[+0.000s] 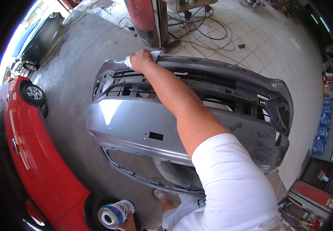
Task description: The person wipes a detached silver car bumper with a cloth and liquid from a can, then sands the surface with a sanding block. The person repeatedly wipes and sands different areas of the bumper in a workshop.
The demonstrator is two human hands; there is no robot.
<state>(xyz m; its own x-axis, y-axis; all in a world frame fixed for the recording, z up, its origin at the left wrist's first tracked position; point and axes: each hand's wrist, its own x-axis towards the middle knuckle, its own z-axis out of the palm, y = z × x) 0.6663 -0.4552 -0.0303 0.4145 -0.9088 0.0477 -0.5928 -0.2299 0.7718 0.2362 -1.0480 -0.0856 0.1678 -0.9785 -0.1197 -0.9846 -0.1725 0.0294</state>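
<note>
Bumper: grey bumper (135, 113), in front of the person — landmark for the rest.
Right hand: right hand (141, 60) at bumper's far edge, toward its left end; fingers curled, bunched round white cloth (128, 62).
Left hand: left hand (128, 224) off bumper's near edge, leftward; fingers bent round printed can (114, 213), full grip hidden.
Red car: red car (43, 165) left of bumper.
Cloth work: looks like wiping — best with even pressure, following bumper's curve, cloth refolded often.
Can care: top looks uncapped; safer level, clear of bumper.
</note>
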